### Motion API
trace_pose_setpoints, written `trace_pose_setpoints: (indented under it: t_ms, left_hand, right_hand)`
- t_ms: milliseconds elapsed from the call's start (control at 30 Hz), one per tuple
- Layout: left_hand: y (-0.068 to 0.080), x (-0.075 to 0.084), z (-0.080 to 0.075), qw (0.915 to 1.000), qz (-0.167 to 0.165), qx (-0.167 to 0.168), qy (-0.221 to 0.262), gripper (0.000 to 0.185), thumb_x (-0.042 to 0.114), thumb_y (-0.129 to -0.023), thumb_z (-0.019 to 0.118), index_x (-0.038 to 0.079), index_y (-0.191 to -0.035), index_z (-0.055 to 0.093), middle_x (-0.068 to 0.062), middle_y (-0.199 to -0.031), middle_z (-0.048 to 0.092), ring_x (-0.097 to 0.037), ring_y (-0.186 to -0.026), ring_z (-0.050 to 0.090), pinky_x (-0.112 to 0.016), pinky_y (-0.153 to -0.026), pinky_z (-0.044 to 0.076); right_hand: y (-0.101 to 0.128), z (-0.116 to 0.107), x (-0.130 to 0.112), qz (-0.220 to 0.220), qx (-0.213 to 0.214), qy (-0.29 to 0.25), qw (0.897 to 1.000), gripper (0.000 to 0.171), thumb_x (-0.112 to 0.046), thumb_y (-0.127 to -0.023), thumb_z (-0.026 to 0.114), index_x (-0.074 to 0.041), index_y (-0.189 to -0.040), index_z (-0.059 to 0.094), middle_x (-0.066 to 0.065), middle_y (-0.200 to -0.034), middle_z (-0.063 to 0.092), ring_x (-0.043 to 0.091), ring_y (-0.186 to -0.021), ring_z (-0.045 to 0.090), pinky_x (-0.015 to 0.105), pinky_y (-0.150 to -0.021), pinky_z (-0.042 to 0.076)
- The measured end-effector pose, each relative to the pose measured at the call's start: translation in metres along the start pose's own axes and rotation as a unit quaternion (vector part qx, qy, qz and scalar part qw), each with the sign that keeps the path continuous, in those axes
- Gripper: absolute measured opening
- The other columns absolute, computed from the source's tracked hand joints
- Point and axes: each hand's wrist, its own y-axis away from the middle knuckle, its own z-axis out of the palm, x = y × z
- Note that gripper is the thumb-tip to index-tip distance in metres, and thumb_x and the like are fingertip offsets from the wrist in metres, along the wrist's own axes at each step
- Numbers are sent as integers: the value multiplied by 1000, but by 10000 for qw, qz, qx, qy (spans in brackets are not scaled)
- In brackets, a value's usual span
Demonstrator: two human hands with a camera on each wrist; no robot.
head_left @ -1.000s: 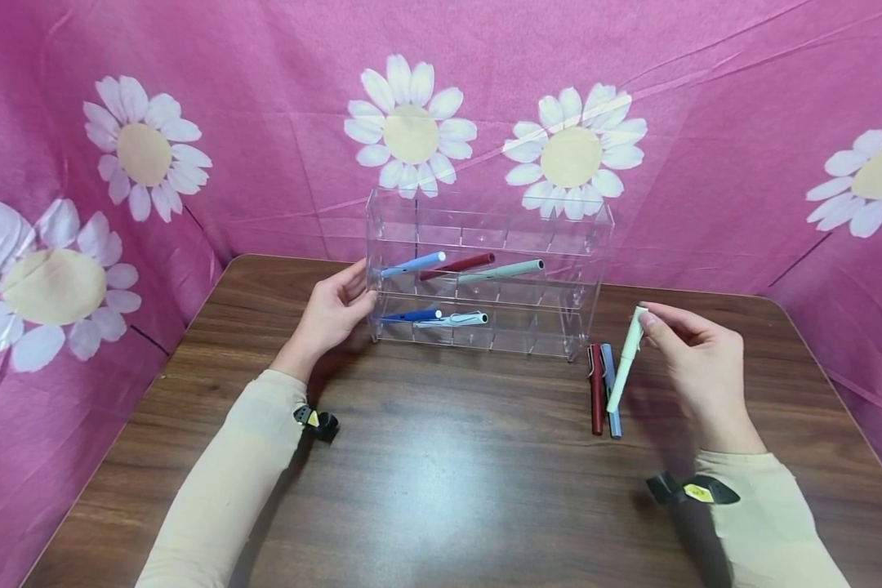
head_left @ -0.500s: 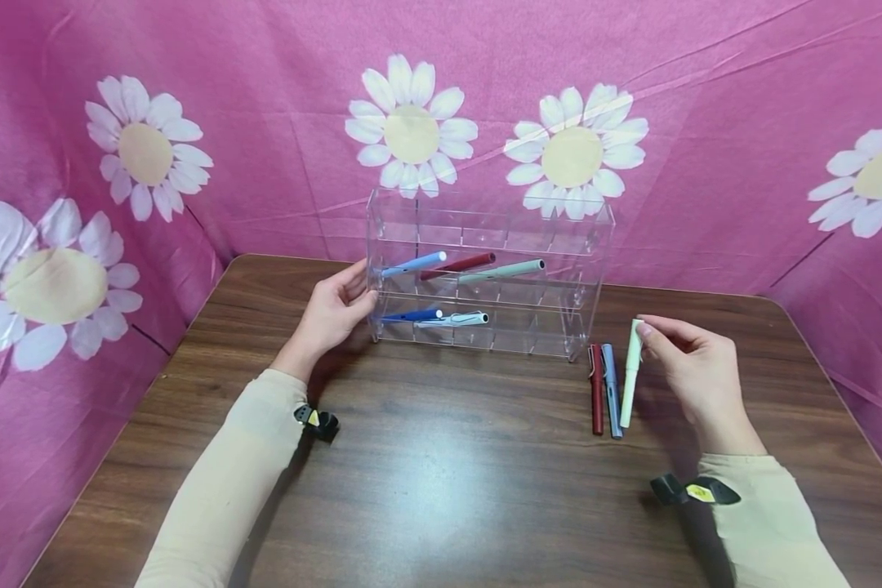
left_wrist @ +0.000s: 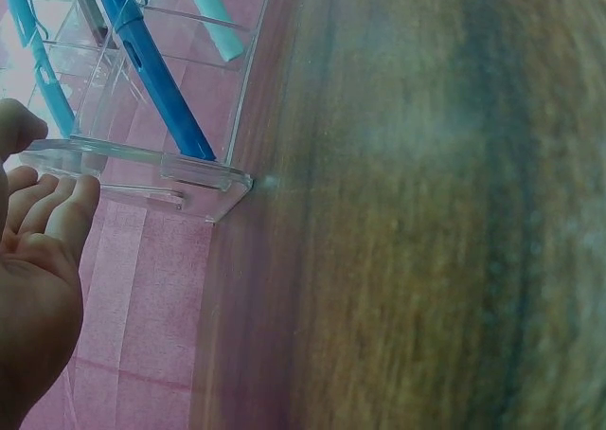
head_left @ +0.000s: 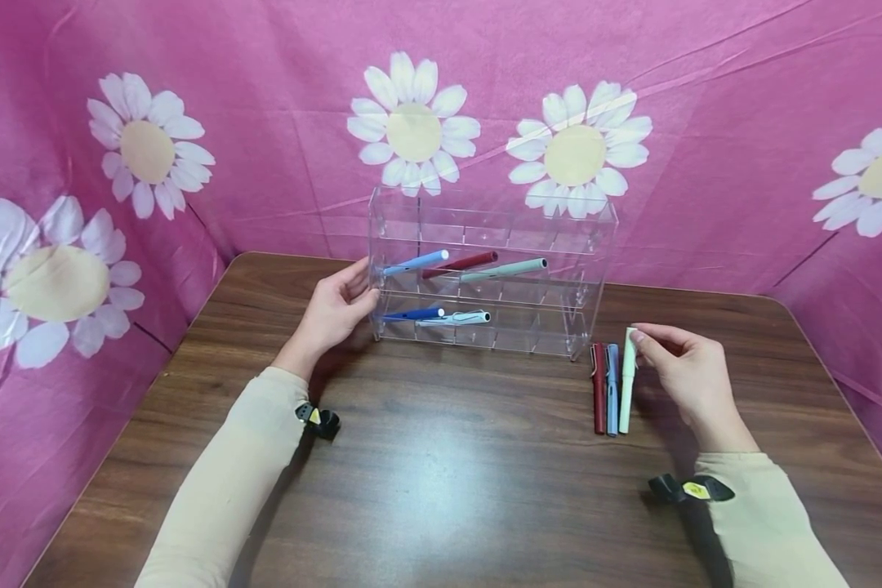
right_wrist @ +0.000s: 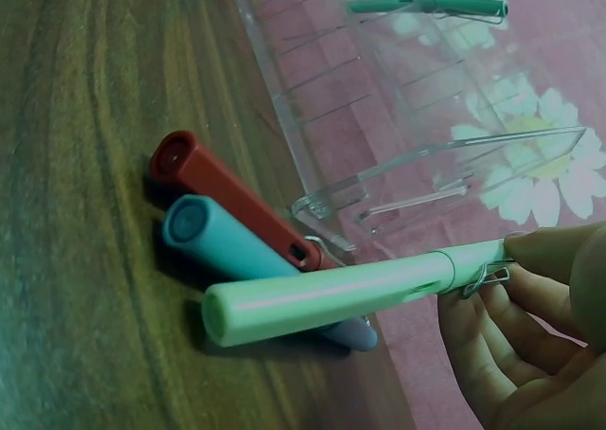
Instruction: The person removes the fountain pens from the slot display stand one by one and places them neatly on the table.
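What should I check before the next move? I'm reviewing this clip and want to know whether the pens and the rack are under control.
1. Right hand pinches the pale green pen at its clip end: ok.
2. Green pen lies clear of the red pen and blue-grey pen: not ok; in the right wrist view it rests across the blue-grey one.
3. Left hand steadies the clear rack at its left end: ok.
4. Rack has free slots: ok; five pens sit toward the left, and the right-hand slots look bare.
5. Rack stands flat on the table: ok.
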Motion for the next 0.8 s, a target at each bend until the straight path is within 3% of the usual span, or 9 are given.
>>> trace_pose_setpoints:
  t_ms: [567, 800]
  left_hand:
    - [1, -1, 0, 10000, 11, 9, 24, 55, -12, -86, 55, -16, -137, 36, -35, -136, 43, -41, -127, 44, -38, -104, 42]
    - [0, -1, 0, 10000, -43, 26, 26, 55, -11, -86, 55, -16, -138, 35, -33, -136, 43, -39, -127, 44, -37, -105, 42]
  right_hand:
    - [-6, -3, 15, 448, -253, -112, 9986, 46, -30, -89, 66, 5, -119, 63, -19, -80, 68, 5, -64, 64, 20, -57, 59]
    - [-11, -1, 27, 361, -369, -184, 9985, 42, -26, -91, 65, 8, -116, 62, -20, -79, 68, 4, -63, 64, 20, -57, 59]
